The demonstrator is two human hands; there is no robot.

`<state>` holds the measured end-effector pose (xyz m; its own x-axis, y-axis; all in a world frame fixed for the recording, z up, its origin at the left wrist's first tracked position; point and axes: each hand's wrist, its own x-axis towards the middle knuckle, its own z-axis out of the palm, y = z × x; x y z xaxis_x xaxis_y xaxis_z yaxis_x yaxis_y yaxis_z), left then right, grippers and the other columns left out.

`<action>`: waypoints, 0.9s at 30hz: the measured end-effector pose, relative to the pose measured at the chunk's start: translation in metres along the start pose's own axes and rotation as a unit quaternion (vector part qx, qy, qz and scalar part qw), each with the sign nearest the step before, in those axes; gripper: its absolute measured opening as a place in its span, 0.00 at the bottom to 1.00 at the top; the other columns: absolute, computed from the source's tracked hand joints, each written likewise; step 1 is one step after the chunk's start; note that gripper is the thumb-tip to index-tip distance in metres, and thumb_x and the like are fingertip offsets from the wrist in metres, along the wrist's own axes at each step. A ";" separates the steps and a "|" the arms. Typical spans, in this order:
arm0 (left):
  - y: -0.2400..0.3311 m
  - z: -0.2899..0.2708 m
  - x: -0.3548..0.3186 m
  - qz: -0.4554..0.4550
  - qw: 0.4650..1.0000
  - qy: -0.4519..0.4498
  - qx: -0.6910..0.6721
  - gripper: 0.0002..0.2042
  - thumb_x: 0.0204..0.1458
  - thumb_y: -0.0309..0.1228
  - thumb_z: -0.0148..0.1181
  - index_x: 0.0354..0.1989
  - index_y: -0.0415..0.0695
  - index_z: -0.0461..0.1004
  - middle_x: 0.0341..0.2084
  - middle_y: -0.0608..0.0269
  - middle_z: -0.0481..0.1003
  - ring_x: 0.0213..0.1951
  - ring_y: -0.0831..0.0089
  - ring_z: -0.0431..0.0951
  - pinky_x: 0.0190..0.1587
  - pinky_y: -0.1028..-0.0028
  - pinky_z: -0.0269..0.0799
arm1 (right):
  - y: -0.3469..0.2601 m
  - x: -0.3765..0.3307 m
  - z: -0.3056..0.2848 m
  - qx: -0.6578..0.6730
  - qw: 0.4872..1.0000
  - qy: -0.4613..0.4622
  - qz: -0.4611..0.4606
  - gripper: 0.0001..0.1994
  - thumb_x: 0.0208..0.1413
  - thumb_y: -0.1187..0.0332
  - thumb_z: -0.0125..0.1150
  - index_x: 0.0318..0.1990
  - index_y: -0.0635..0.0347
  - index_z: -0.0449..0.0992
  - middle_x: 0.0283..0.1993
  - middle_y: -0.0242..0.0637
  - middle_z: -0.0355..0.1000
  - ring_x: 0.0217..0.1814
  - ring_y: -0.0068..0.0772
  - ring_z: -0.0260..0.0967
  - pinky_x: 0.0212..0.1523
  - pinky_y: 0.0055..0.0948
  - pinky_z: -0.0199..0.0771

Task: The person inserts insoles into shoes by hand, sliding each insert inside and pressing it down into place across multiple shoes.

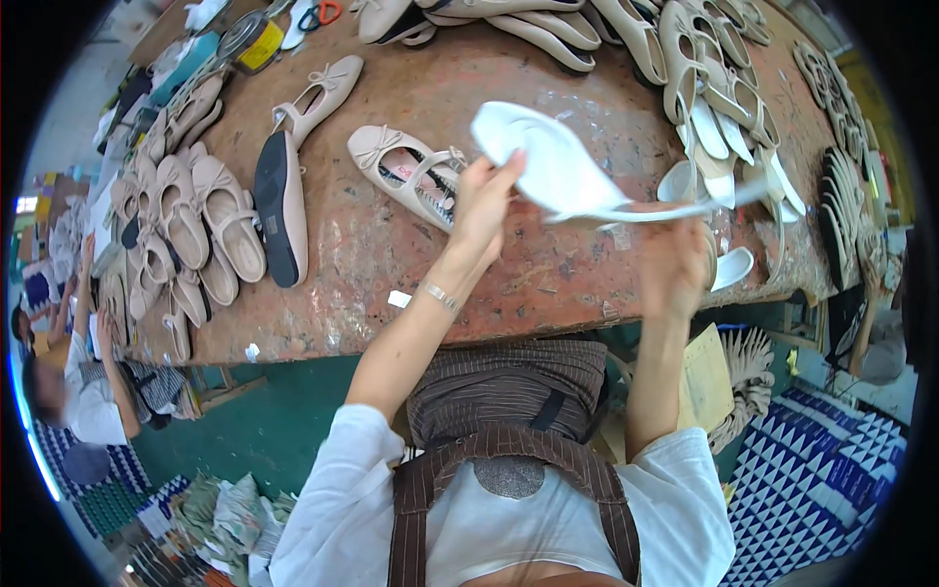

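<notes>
A thin white insole-like piece (562, 161) with a rounded end is pinched in my left hand (486, 201), thumb on its upper face. Its narrower part stretches right, blurred, over my right hand (675, 264). Motion smears the fingers of that hand, so whether they grip the piece's edge cannot be made out. Behind my left hand, on the worktable, a beige strapped flat shoe (377, 147) with a bow lies with its opening up. My left hand hides part of its heel end.
Beige shoes (181, 210) crowd the table (362, 293) at left; more shoes (548, 29) are heaped at the back and right. White insoles (709, 132) lie among the right-hand shoes. A tin (249, 44) and scissors (321, 14) sit far left. Other people work at both sides.
</notes>
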<state>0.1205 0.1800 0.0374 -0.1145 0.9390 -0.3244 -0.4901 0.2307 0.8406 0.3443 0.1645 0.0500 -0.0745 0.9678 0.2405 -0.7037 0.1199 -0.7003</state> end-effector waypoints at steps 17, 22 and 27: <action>-0.009 -0.096 -0.013 0.203 0.694 0.285 0.629 0.31 0.48 0.33 0.69 0.60 0.34 0.68 0.69 0.26 0.50 0.70 0.35 0.53 0.70 0.51 0.55 | -0.005 -0.072 -0.034 0.136 0.968 0.119 0.172 0.39 0.69 0.44 0.44 0.72 0.72 0.51 0.42 0.40 0.65 0.31 0.29 0.61 0.41 0.39 0.64; -0.009 -0.119 -0.017 0.285 0.779 0.247 0.502 0.09 0.45 0.24 0.62 0.36 0.39 0.76 0.66 0.37 0.64 0.69 0.43 0.61 0.72 0.59 0.54 | 0.029 -0.059 -0.008 0.148 0.947 0.067 0.278 0.38 0.63 0.51 0.52 0.71 0.73 0.52 0.49 0.45 0.67 0.38 0.34 0.64 0.47 0.40 0.66; -0.004 -0.131 -0.041 0.203 0.869 0.126 0.433 0.09 0.44 0.27 0.67 0.23 0.39 0.71 0.48 0.41 0.80 0.54 0.55 0.80 0.49 0.63 0.77 | 0.048 -0.051 -0.009 0.107 0.933 0.084 0.333 0.28 0.64 0.52 0.47 0.63 0.67 0.64 0.53 0.46 0.71 0.43 0.40 0.72 0.47 0.43 0.80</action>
<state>0.0134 0.1071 -0.0093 -0.3652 0.9272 0.0827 0.4575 0.1015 0.8834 0.3202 0.1229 -0.0018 -0.4462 0.8349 -0.3222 -0.6669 -0.5503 -0.5023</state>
